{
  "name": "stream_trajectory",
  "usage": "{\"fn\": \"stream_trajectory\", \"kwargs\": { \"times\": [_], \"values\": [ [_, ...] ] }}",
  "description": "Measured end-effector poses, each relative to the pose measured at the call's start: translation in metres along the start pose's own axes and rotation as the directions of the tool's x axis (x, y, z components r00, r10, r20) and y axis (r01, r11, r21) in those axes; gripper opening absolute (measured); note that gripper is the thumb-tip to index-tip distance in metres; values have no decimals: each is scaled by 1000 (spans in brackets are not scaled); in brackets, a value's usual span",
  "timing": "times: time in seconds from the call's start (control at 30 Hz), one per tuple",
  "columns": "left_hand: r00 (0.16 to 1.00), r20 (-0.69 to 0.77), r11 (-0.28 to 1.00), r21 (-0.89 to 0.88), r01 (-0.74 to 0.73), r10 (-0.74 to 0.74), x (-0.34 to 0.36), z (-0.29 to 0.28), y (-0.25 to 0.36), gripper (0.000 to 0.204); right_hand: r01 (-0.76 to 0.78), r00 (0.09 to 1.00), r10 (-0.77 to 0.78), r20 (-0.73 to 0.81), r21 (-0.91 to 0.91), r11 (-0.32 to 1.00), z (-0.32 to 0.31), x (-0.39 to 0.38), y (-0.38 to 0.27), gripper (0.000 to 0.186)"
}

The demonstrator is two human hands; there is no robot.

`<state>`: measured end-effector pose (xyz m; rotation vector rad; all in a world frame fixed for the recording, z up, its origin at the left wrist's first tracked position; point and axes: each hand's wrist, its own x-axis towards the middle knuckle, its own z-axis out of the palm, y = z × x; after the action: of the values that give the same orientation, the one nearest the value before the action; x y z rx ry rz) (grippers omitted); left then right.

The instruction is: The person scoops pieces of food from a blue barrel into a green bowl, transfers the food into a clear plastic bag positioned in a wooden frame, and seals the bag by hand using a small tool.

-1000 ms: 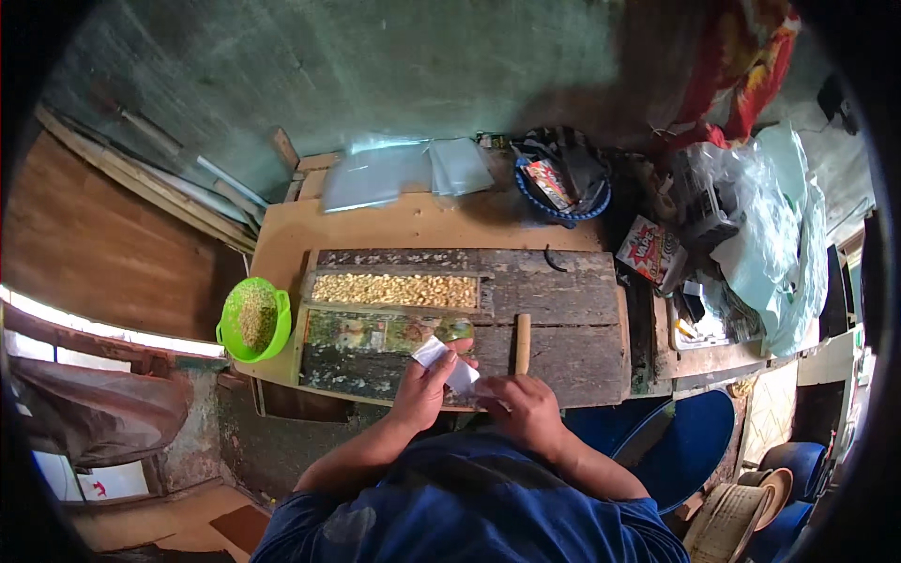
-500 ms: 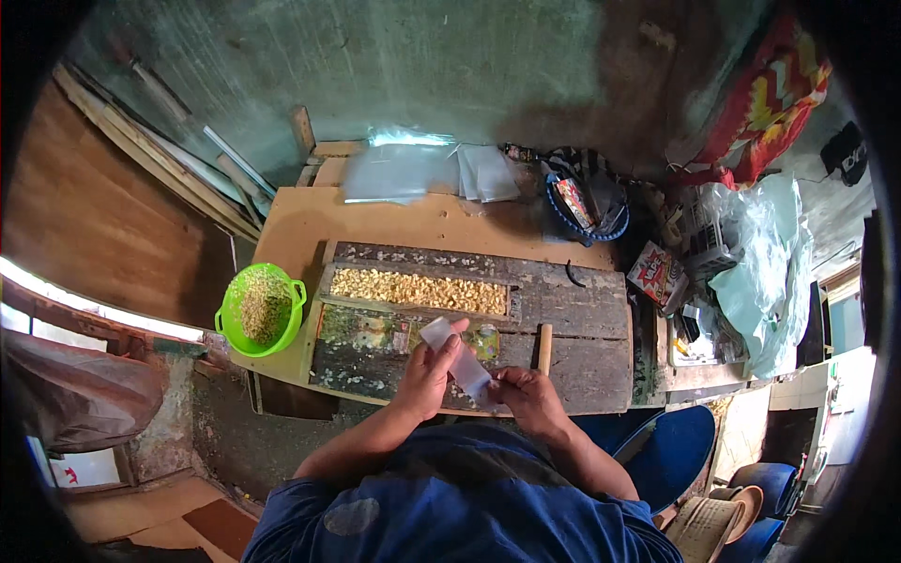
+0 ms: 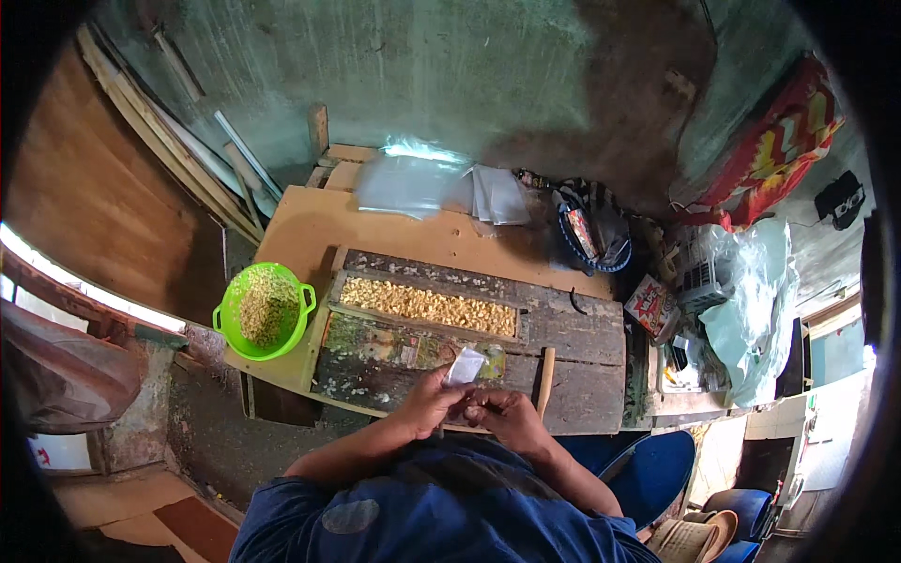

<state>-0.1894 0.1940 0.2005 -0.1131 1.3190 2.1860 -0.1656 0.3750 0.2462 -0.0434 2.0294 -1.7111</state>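
My left hand [image 3: 427,403] holds a small translucent white plastic piece [image 3: 465,366], its upper part sticking up from the fingers. My right hand [image 3: 502,413] is closed against it, fingertips bunched; what they pinch is hidden. Both hands are at the front edge of a weathered wooden board [image 3: 584,366]. On that board, a long narrow framed slot holds pale yellow small pieces [image 3: 432,305], above a strip with faded printed patches [image 3: 394,344]. A wooden rod [image 3: 545,380] lies just right of my hands.
A green colander [image 3: 300,333] of pale grains sits left on the tan table [image 3: 310,216]. Plastic sheets [image 3: 399,188], a blue basket [image 3: 615,253] and a black curved item [image 3: 577,302] lie behind. Boxes [image 3: 652,305] and crumpled plastic [image 3: 751,319] crowd the right. Blue containers [image 3: 648,479] stand below.
My hands have drawn closer together and a little down toward my body. The plastic piece now shows shorter and more upright above my fingers. The view has shifted slightly.
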Motion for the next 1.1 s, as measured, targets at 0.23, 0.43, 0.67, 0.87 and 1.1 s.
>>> {"fn": "stream_trajectory", "kwargs": {
  "times": [0.23, 0.43, 0.67, 0.87, 1.1],
  "values": [
    [990, 70, 949, 302, 95, -122, -16, -25, 29, 17, -86, 974, 93, -206, 44, 995, -28, -7, -28, 11],
    [934, 240, 948, 243, 206, -264, -21, -54, 39, 15, 179, 923, -109, -370, 161, 971, -76, -24, -28, 14],
    [816, 549, 925, 377, -49, -181, -11, -42, 48, 23, 145, 976, -56, -210, 438, 887, -51, -37, -43, 17],
    [780, 590, 970, 227, 85, -206, -17, -12, 42, 21, 167, 974, -92, -205, 385, 908, -56, -40, -44, 17],
    [814, 578, 890, 404, -213, -68, -11, 5, 36, 15, 181, 948, -72, -310, 341, 922, -69, -52, -33, 20]
  ]
}}
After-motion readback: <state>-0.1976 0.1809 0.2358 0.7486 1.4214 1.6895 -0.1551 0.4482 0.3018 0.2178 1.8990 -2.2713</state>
